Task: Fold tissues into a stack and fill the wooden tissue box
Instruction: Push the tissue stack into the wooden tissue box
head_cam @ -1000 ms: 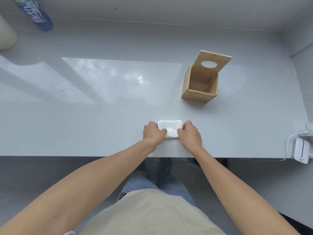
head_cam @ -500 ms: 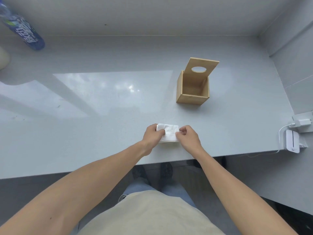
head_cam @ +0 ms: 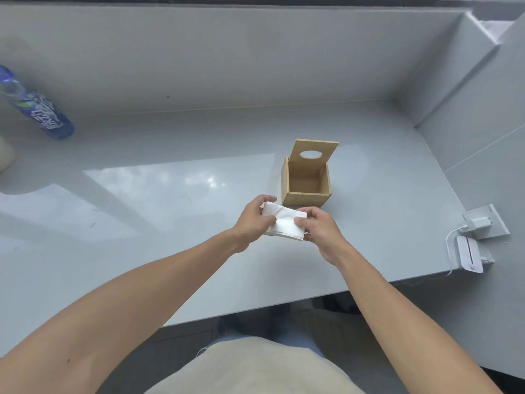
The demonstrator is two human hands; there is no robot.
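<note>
A white folded tissue stack (head_cam: 285, 226) is held above the grey counter (head_cam: 170, 200), tilted, just in front of the wooden tissue box (head_cam: 305, 198). My left hand (head_cam: 254, 218) grips the stack's left end, and my right hand (head_cam: 319, 226) grips its right end with the thumb on top. The box stands upright with its lid (head_cam: 315, 153) swung up at the back, an oval hole in the lid. Its inside looks empty.
A blue plastic bottle (head_cam: 37, 109) lies at the far left near a pale rounded object (head_cam: 5, 155). A white charger and device with a cable (head_cam: 468, 251) sit at the counter's right edge. Walls bound the back and right.
Both hands have lifted the tissue stack off the counter and carried it forward toward the wooden box. The head view has shifted as well.
</note>
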